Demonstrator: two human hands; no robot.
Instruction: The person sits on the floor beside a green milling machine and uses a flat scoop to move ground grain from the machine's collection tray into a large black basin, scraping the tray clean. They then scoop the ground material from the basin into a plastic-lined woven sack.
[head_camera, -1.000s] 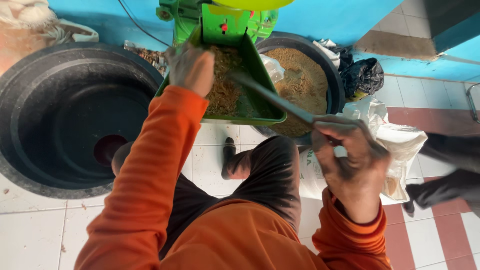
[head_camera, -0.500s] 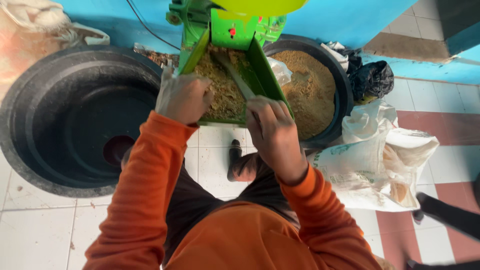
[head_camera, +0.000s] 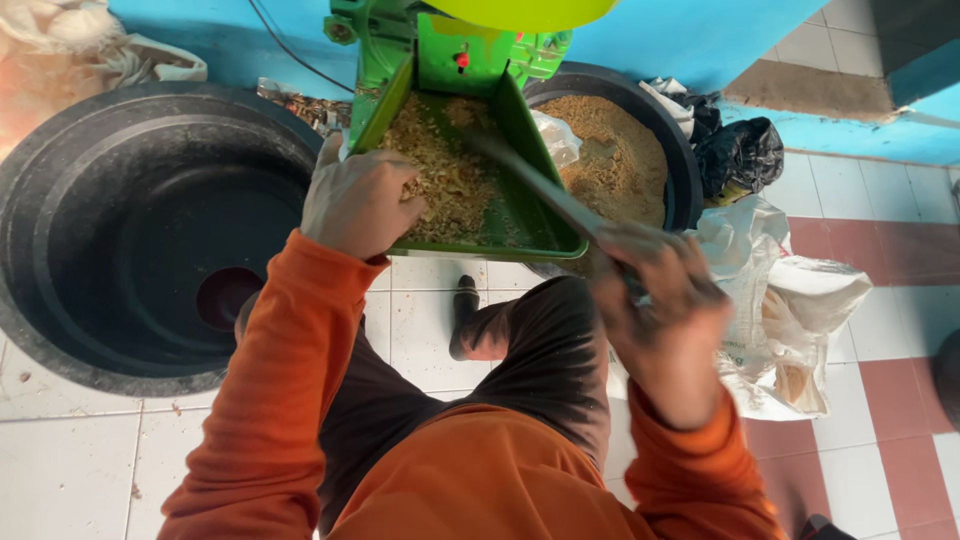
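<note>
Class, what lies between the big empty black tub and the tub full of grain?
In the head view, the green tray of crumbly feed, with the left hand resting in it.

The tray (head_camera: 535, 225) sits between two tubs: one (head_camera: 60, 250) left, one (head_camera: 680, 160) right behind; sack (head_camera: 790, 310) farther right.

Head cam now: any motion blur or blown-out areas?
Head view: right hand and the stick it holds are motion-smeared; left hand on the green tray is sharp; sacks at top left are overexposed; the black tub keeps its detail.
</note>
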